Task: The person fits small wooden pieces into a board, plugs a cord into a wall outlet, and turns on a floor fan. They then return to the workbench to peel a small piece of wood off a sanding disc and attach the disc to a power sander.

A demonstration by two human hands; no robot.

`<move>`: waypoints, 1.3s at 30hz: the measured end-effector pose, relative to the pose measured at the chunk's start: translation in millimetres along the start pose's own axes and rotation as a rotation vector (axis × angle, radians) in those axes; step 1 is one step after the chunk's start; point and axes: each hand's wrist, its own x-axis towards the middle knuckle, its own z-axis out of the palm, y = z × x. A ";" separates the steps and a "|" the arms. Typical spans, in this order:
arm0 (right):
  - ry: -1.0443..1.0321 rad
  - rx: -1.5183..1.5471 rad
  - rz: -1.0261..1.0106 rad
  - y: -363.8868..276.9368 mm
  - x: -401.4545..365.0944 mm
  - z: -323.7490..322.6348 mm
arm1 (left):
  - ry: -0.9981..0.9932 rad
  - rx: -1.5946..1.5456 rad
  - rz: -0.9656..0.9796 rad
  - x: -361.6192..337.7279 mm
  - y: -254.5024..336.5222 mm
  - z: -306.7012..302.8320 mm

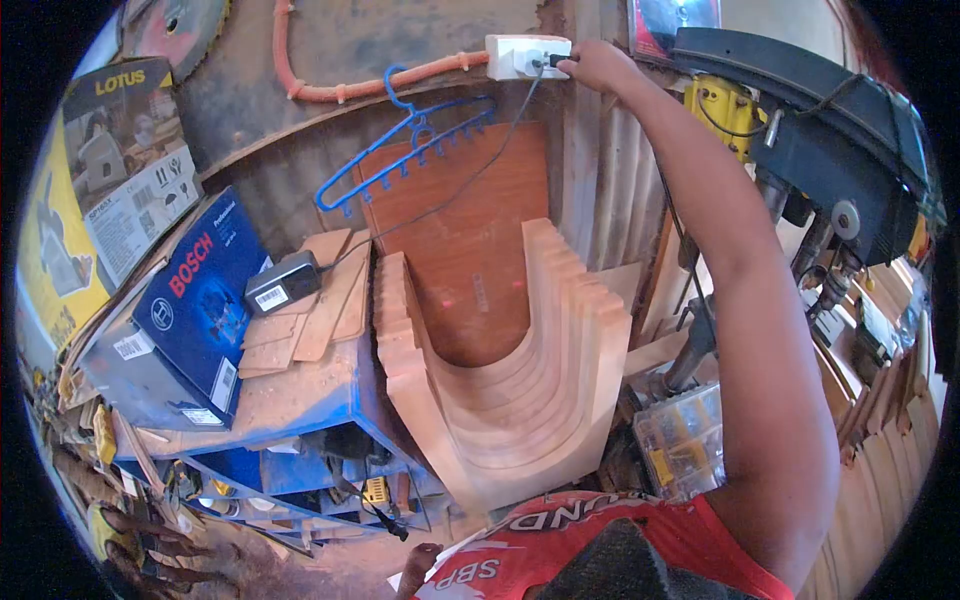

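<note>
My right hand (598,68) is raised to a white wall socket (507,60), its fingers closed on a black plug (557,61) at the socket's right side. From the socket a thin dark cable (465,187) runs down to a black power adapter (283,284), which lies on thin wooden pieces (335,310). Low at the bottom edge is my left hand (424,558), only partly visible beside my red shirt. Its fingers are too small and dark to make out.
Curved, stacked wooden parts (590,375) stand below the socket, before a brown board (450,250). A blue hanger (400,150) hangs above. Bosch (190,310) and Lotus (130,170) boxes stand left, on and near a blue shelf (340,385). A drill press (810,140) stands right.
</note>
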 end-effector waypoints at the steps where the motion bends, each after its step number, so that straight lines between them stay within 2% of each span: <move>1: -0.035 -0.006 -0.011 -0.8 1.7 -3.3 | -0.077 0.131 0.032 1.2 -3.9 1.3; 3: -0.028 -0.020 -0.052 -1.8 4.2 -4.7 | -0.182 0.322 0.095 -1.5 -12.0 4.5; 8: -0.058 0.006 -0.113 1.2 16.9 5.8 | -0.210 0.392 0.101 7.1 -9.6 9.1; 11: 0.015 0.047 -0.069 -1.6 18.1 17.9 | -0.223 0.414 0.126 22.8 1.5 14.0; 13: 0.131 0.069 0.079 -8.1 15.3 23.5 | -0.234 0.429 0.161 37.6 10.5 18.0; 14: 0.122 0.071 0.078 -9.0 21.5 28.4 | -0.246 0.436 0.188 46.0 14.4 21.4; 16: 0.040 -0.143 0.081 -10.8 38.1 34.5 | -0.273 0.456 0.239 63.3 21.9 32.4; 17: 0.030 -0.141 0.075 -8.8 40.0 38.6 | -0.288 0.466 0.268 73.2 22.3 38.8; 19: -0.026 -0.544 -0.154 -7.3 33.8 38.4 | -0.328 0.473 0.317 93.5 23.4 51.1; 21: 0.158 0.202 0.025 -8.4 1.7 19.8 | -0.399 0.407 0.282 107.7 21.4 63.4; 22: 0.187 0.325 -0.096 7.6 3.3 27.4 | -0.450 0.585 0.370 92.3 36.7 52.7; 23: 0.019 0.146 0.003 38.7 40.9 46.5 | -0.491 0.755 0.469 61.8 72.0 36.3; 24: -0.028 0.072 -0.032 55.8 56.7 53.8 | -0.382 0.731 0.490 76.0 39.3 48.9; 25: 0.159 -0.121 -0.399 70.7 64.0 61.9 | -0.274 0.704 0.509 91.1 6.9 60.6; 26: 0.138 0.021 -0.203 59.7 60.3 58.8 | -0.316 0.699 0.466 75.2 18.3 53.4; 28: 0.084 0.046 -0.129 47.1 54.1 51.0 | -0.396 0.691 0.378 32.5 57.0 33.8; 30: 0.038 0.037 -0.090 29.2 36.6 38.4 | -0.416 0.671 0.449 20.8 64.7 21.7; 32: 0.141 0.107 0.057 -9.0 -1.0 16.9 | -0.430 0.630 0.469 17.7 70.1 17.2; 33: 0.090 0.168 0.062 -10.0 -4.3 10.2 | -0.417 0.611 0.415 17.8 75.3 17.7; 34: 0.042 0.222 0.079 -11.5 -13.3 -0.3 | -0.365 0.561 0.443 43.2 39.8 31.0; 36: -0.156 0.300 0.346 -24.6 -16.8 -13.7 | -0.470 0.833 0.542 95.1 11.6 63.6; 37: 0.189 -0.066 -0.161 29.9 29.1 42.7 | -0.403 0.670 0.452 23.3 98.0 20.0; 38: -0.019 0.286 0.225 -29.6 -16.3 -9.3 | -0.443 0.642 0.587 35.5 84.6 22.9; 39: 0.136 -0.080 0.020 -10.8 11.3 25.8 | -0.301 0.979 1.083 83.7 34.5 56.5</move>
